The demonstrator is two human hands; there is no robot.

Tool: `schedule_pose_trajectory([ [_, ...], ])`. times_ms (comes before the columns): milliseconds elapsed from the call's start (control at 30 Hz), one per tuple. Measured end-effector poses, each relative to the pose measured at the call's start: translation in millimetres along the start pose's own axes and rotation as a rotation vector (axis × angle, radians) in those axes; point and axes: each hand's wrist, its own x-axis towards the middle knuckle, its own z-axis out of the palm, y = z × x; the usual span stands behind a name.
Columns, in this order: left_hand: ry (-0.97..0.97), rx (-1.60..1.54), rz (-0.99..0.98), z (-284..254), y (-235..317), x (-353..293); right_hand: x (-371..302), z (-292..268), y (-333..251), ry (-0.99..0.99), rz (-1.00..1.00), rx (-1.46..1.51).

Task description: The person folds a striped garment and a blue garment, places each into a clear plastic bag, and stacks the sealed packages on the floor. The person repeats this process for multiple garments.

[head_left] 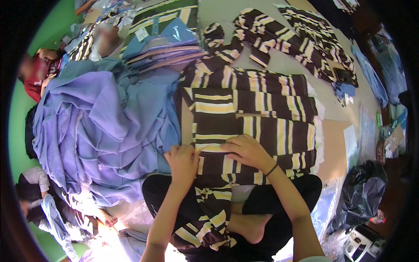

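Observation:
A dark brown shirt with yellow and white stripes (274,135) lies spread before me, partly folded over a piece of cardboard. My left hand (181,161) has its fingers curled on the shirt's left edge, next to a heap of blue-violet cloth. My right hand (248,152), with a black band at the wrist, grips the fabric near the middle of the folded panel, thumb and fingers close together. Part of the fabric under both hands is hidden. One striped sleeve (213,214) hangs down over my crossed legs.
The blue-violet heap (100,126) fills the left side. Behind it are stacked folded shirts (168,39) in clear bags. More striped garments (279,32) lie farther back, with a dark phone (343,76) on one. A black plastic bag (360,190) stands right. Other people sit at left.

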Motion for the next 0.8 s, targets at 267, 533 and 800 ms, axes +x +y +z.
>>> schedule_pose_trajectory([
  [267, -0.149, -0.328, -0.084, -8.1, -39.7, -6.1, -125.9, -73.8, 20.7, 0.068, 0.445, -0.248],
  [533, -0.113, -0.481, -0.082, 0.7, -45.4, 13.9, -220.1, -100.8, 47.8, 0.137, 0.771, -0.341],
  [800, -0.059, -0.25, -0.037, 0.5, -39.7, 16.3, -219.0, -111.5, 55.0, 0.237, 0.855, -0.301],
])
